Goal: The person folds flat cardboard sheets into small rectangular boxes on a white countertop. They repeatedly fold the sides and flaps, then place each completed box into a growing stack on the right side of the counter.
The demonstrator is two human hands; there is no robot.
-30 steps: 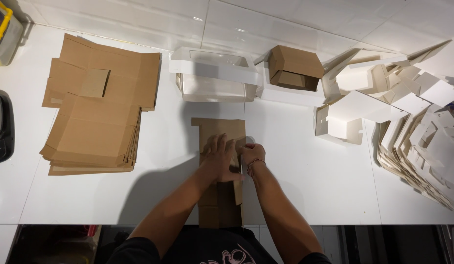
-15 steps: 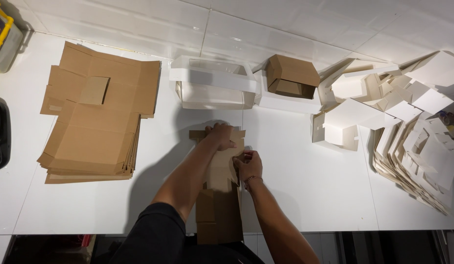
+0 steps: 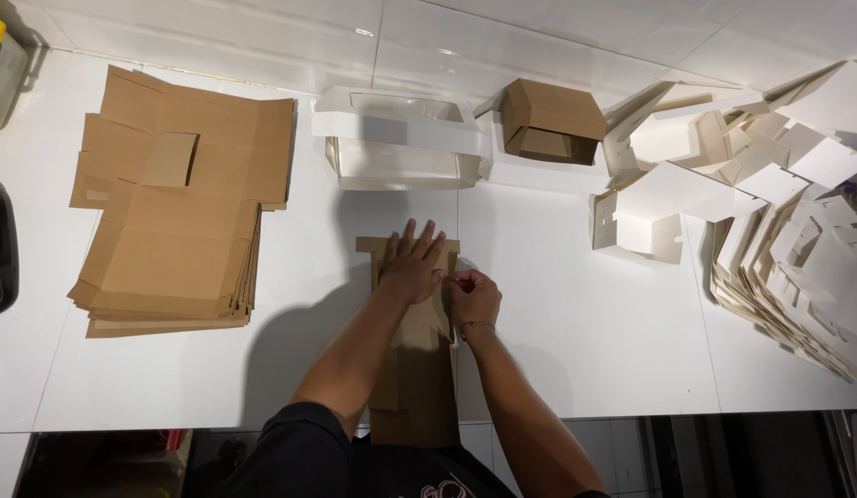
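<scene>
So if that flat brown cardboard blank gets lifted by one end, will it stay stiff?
The cardboard blank probably sags at its creases: it looks thin. Likely light. The left hand lies flat on it.

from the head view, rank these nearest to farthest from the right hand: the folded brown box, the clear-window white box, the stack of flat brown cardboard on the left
From the right hand:
1. Clear-window white box, straight ahead at the back of the table, slightly left.
2. Folded brown box, at the back and to the right, a little farther.
3. Stack of flat brown cardboard, far over on the left side.
</scene>
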